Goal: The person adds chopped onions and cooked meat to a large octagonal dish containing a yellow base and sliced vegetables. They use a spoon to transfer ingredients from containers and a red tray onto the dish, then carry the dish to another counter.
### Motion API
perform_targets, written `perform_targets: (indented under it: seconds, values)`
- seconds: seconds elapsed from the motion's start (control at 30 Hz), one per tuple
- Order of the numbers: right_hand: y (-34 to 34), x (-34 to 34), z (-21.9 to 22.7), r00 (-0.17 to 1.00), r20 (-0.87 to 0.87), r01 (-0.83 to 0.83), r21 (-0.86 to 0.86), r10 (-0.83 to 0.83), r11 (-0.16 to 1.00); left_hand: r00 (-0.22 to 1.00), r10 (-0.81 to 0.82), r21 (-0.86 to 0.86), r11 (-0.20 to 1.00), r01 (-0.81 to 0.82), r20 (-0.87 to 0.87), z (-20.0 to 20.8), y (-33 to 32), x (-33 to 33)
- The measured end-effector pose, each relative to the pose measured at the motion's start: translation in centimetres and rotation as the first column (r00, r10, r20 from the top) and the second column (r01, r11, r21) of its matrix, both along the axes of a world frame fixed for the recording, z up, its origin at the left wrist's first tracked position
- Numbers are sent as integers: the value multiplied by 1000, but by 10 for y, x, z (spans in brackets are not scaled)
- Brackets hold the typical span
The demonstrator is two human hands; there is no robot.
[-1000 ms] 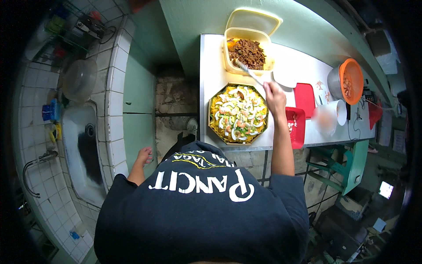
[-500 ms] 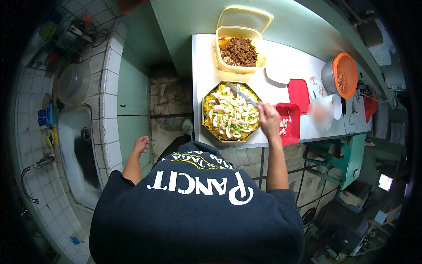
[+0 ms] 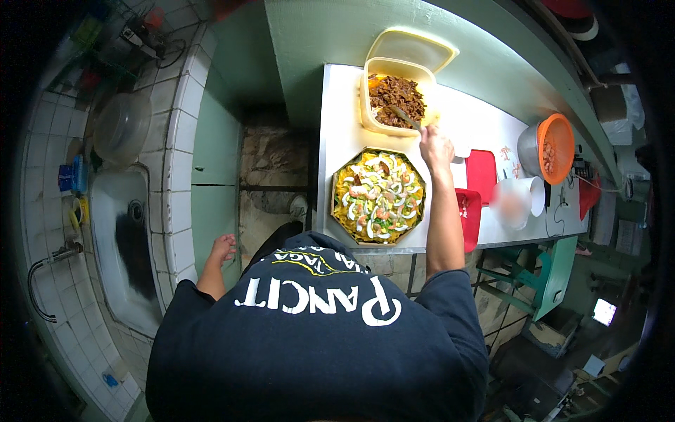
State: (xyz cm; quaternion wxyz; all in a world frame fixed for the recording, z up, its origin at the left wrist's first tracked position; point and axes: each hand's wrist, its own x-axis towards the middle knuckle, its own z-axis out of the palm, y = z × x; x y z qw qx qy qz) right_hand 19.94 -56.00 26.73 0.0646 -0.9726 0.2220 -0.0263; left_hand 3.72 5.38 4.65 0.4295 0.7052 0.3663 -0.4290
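My right hand (image 3: 437,149) is closed around the handle of a long metal utensil (image 3: 408,118), whose exact kind I cannot make out. Its far end reaches into brown, shredded-looking food (image 3: 397,97) inside a pale yellow plastic container (image 3: 364,105). Nearer to me sits an octagonal tray (image 3: 332,193) of yellow noodles (image 3: 380,204), topped with white egg slices, shrimp, green bits and a few brown pieces. My left hand (image 3: 223,247) hangs low at my side, away from the table, with loosely bent fingers and nothing visible in it.
The container's lid (image 3: 415,48) stands raised behind it. Right of my forearm are a red tub (image 3: 470,228), a red lid (image 3: 481,176) and a white bucket (image 3: 537,195). An orange colander (image 3: 557,144) rests in a metal pot. A sink (image 3: 105,211) lies left.
My right hand has carried the utensil from over the noodle tray away from me, up to the brown food in the container. The whole view has shifted slightly; my left hand stays low.
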Motion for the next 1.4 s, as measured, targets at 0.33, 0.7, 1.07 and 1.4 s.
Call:
perform_targets:
  seconds: [0.33,0.7,1.07,1.4]
  values:
    - [-2,-74,22,938,342,-68,332,-53,941,994,-106,-32,994,107,38,-9,-23,26]
    - [62,-246,-4,877,432,-344,260,210,902,990,-139,20,990,139,8,5,-31,8]
    - [66,-260,-13,853,338,-444,70,397,894,986,-160,0,987,160,41,6,-36,11]
    - [66,-256,1,882,263,-438,153,391,886,994,-112,14,994,112,7,6,-28,7]
